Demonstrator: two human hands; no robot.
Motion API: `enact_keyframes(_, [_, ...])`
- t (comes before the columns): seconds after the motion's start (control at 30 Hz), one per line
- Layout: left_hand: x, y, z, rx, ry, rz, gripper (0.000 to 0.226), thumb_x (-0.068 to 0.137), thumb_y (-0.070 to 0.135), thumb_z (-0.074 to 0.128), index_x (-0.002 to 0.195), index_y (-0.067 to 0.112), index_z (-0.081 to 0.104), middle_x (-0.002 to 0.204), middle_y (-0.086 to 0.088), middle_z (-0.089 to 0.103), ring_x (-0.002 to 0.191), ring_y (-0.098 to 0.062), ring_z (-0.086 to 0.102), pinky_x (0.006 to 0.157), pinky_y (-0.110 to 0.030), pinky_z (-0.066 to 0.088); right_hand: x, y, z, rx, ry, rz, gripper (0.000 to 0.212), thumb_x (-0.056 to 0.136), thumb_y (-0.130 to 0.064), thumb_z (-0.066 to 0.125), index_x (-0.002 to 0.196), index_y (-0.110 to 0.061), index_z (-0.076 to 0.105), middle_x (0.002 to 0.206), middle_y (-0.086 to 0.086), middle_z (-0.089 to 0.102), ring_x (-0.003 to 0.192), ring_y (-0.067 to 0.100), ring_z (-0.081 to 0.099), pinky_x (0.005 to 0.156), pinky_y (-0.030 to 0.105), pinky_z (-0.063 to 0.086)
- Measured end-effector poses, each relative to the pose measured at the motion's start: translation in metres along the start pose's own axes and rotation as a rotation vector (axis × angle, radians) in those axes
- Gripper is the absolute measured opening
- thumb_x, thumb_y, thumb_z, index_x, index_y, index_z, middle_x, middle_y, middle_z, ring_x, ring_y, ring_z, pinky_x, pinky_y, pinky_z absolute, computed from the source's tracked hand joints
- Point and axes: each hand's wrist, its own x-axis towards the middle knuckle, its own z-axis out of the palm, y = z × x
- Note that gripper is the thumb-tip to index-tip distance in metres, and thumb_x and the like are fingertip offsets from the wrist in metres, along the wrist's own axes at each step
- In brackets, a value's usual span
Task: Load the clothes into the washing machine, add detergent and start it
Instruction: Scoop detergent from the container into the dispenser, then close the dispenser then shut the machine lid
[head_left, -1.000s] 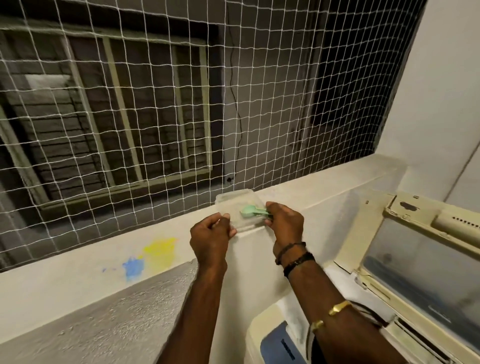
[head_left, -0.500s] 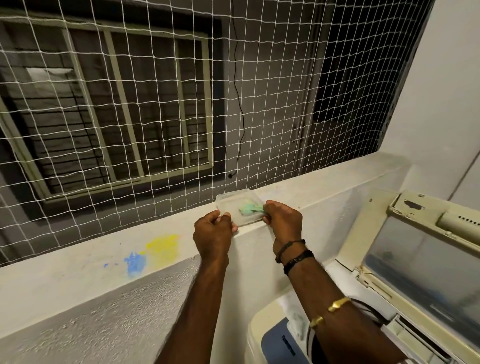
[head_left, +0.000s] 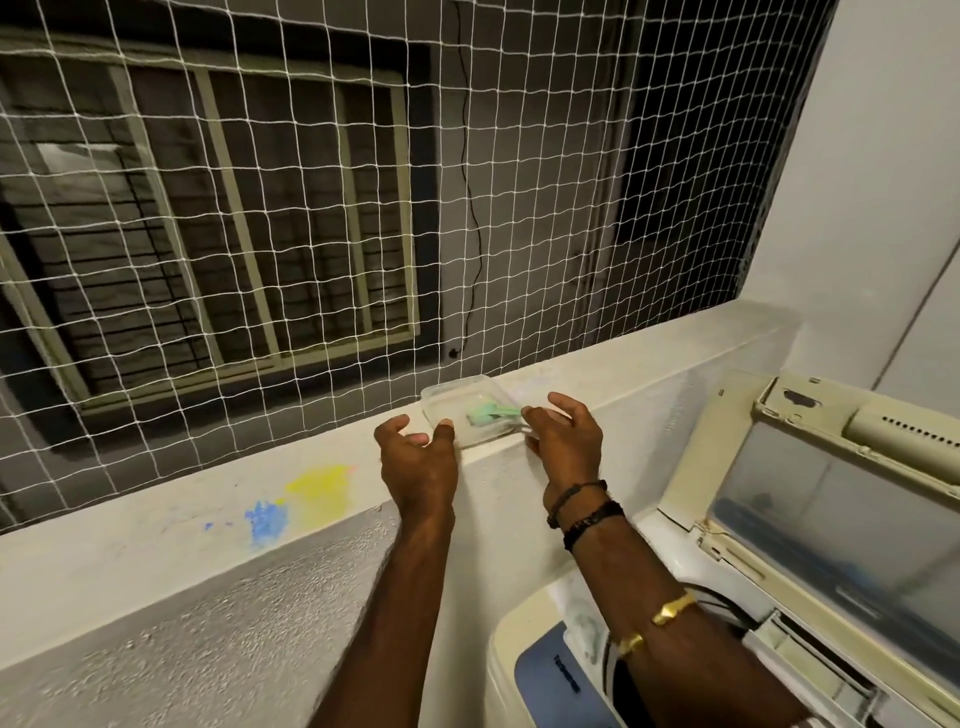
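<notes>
Clear glossy plastic container (head_left: 457, 410), rough plaster wall (head_left: 218, 639).

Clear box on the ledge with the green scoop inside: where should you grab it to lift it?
Hold the clear box by its left and right side walls, one hand on each, reaching in from the near side. It is low and wide, the net stands close behind it, and the left hand and right hand flank it, both open.

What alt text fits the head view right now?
A left hand and a right hand, fingers loosely spread, flank a clear plastic container holding a green scoop on a white ledge below rope netting. A top-load washing machine, lid raised, stands at lower right.
</notes>
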Motion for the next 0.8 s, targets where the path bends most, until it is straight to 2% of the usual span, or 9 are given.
enact_keyframes(0.07, [-0.008,0.000,0.001,-0.024,0.024,0.043,0.039,0.085,0.027,0.077,0.114,0.023,0.053,0.093,-0.006,0.065,0.085,-0.025,0.064,0.084,-0.048,0.057,-0.004,-0.001,-0.006,0.009,0.026,-0.014,0.030,0.080,-0.011,0.078,0.102,-0.028,0.066,0.118,0.016,0.066,0.100,0.031,0.068,0.077,0.039,0.059])
enact_keyframes(0.17, [-0.022,-0.002,0.006,-0.073,0.017,0.112,0.029,0.087,0.020,0.074,0.110,0.023,0.056,0.088,-0.002,0.065,0.079,-0.018,0.063,0.082,-0.047,0.058,-0.012,-0.006,-0.018,0.018,0.033,-0.010,0.025,0.085,-0.006,0.070,0.098,-0.027,0.064,0.118,0.018,0.065,0.094,0.027,0.066,0.077,0.039,0.059])
enact_keyframes(0.3, [-0.041,-0.009,0.017,-0.083,-0.078,0.162,0.021,0.088,0.014,0.071,0.096,0.032,0.064,0.087,0.011,0.069,0.081,-0.012,0.068,0.077,-0.047,0.061,-0.019,-0.012,-0.034,0.029,0.052,0.005,0.022,0.087,-0.001,0.065,0.095,-0.022,0.067,0.105,0.015,0.069,0.090,0.026,0.065,0.077,0.039,0.060])
enact_keyframes(0.37, [-0.052,-0.011,0.023,-0.091,-0.148,0.167,0.017,0.091,0.011,0.069,0.094,0.028,0.069,0.091,0.009,0.071,0.075,-0.008,0.068,0.071,-0.041,0.063,-0.022,-0.014,-0.042,0.033,0.052,0.013,0.021,0.087,0.000,0.065,0.093,-0.020,0.069,0.095,0.011,0.070,0.089,0.026,0.066,0.075,0.038,0.059])
enact_keyframes(0.47, [-0.067,-0.016,0.033,-0.110,-0.235,0.135,0.010,0.093,0.010,0.067,0.101,0.014,0.072,0.092,-0.003,0.074,0.072,-0.013,0.069,0.064,-0.033,0.062,-0.027,-0.015,-0.056,0.037,0.062,0.011,0.017,0.088,0.000,0.065,0.093,-0.015,0.071,0.087,0.008,0.070,0.085,0.024,0.066,0.077,0.039,0.060])
enact_keyframes(0.57, [-0.081,-0.022,0.043,-0.131,-0.318,0.083,0.009,0.093,0.009,0.066,0.096,0.015,0.072,0.084,-0.005,0.074,0.066,-0.014,0.068,0.062,-0.031,0.060,-0.030,-0.016,-0.072,0.031,0.087,0.000,0.016,0.088,0.000,0.066,0.093,-0.014,0.072,0.087,0.009,0.071,0.083,0.024,0.067,0.077,0.039,0.060])
enact_keyframes(0.67, [-0.094,-0.029,0.054,-0.137,-0.395,0.037,0.012,0.092,0.007,0.065,0.092,0.016,0.072,0.079,-0.007,0.073,0.065,-0.017,0.069,0.065,-0.034,0.061,-0.033,-0.018,-0.090,0.017,0.123,-0.011,0.016,0.088,0.000,0.066,0.093,-0.014,0.073,0.087,0.009,0.072,0.083,0.024,0.068,0.075,0.038,0.061])
enact_keyframes(0.8, [-0.116,-0.038,0.067,-0.170,-0.477,-0.013,0.014,0.093,0.004,0.063,0.092,0.015,0.071,0.080,-0.007,0.073,0.067,-0.019,0.069,0.064,-0.034,0.060,-0.038,-0.019,-0.117,0.019,0.166,-0.018,0.017,0.088,0.001,0.065,0.089,-0.015,0.072,0.084,0.008,0.072,0.082,0.024,0.068,0.072,0.036,0.059])
